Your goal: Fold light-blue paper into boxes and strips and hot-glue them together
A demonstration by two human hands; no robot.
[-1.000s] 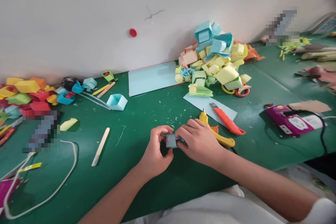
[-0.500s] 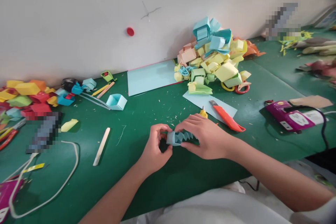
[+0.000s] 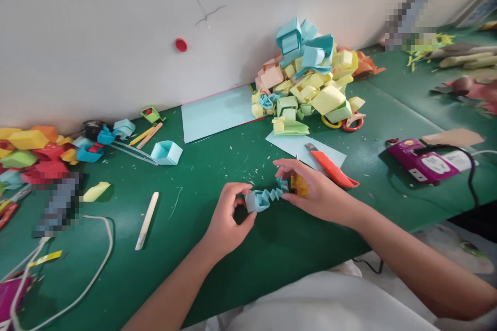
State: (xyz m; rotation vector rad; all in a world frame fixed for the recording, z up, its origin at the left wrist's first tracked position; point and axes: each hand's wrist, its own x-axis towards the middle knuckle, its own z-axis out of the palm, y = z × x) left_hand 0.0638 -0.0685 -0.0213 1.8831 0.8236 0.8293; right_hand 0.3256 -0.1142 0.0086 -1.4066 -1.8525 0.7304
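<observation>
My left hand (image 3: pixel 231 217) pinches a small light-blue paper box (image 3: pixel 254 201) between thumb and fingers, just above the green table. From the box a zigzag-folded blue paper strip (image 3: pixel 274 195) stretches to the right, its far end turned upward. My right hand (image 3: pixel 308 186) is at that end, fingers and thumb apart; the thumb tip is beside the strip, and whether it touches cannot be made out. Behind the right hand, seen between its fingers and thumb, is the yellow body of a glue gun (image 3: pixel 298 185), partly hidden by the hand.
An orange utility knife (image 3: pixel 332 165) lies on blue paper beyond my right hand. Behind it is a heap of folded paper boxes (image 3: pixel 310 72). A wooden stick (image 3: pixel 146 221), an open blue box (image 3: pixel 166 152) and a white cable (image 3: pixel 111 238) lie left. A purple power strip (image 3: pixel 421 160) is right.
My right hand has opened and drawn back from the folded strip, which now shows more of its length. My left hand keeps hold of the box. The view has shifted slightly.
</observation>
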